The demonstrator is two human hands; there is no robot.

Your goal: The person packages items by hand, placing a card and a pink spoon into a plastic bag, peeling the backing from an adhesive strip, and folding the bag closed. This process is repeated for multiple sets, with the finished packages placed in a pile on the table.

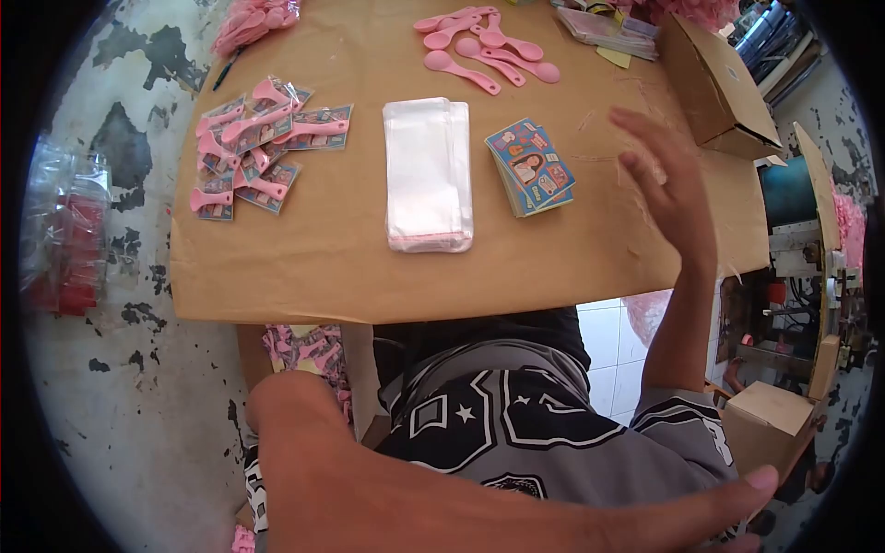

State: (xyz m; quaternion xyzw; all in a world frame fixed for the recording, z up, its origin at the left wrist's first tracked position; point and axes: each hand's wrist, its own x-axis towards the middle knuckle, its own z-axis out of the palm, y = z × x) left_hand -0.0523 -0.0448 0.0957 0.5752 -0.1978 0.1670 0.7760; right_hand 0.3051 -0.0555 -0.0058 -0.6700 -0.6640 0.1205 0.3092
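My right hand (668,184) is raised over the right side of the table, fingers stretched out and apart, slightly blurred, holding nothing. Nearest to it lies a stack of printed blue cards (530,166). Left of the cards, a pile of clear plastic bags (424,175) lies flat. My left arm crosses the bottom of the view very near the camera. Of my left hand (682,518), an extended finger and part of another show, with nothing visible in them; the rest is cut off. Several loose pink spoons (489,48) lie at the back.
Bagged spoons with cards (263,152) are heaped on the brown-covered table (304,267) at left. A pen (227,70) and bundled pink spoons (256,23) sit behind them. An open cardboard box (719,88) stands back right. Below the left edge, another box holds packed pink spoons (313,359).
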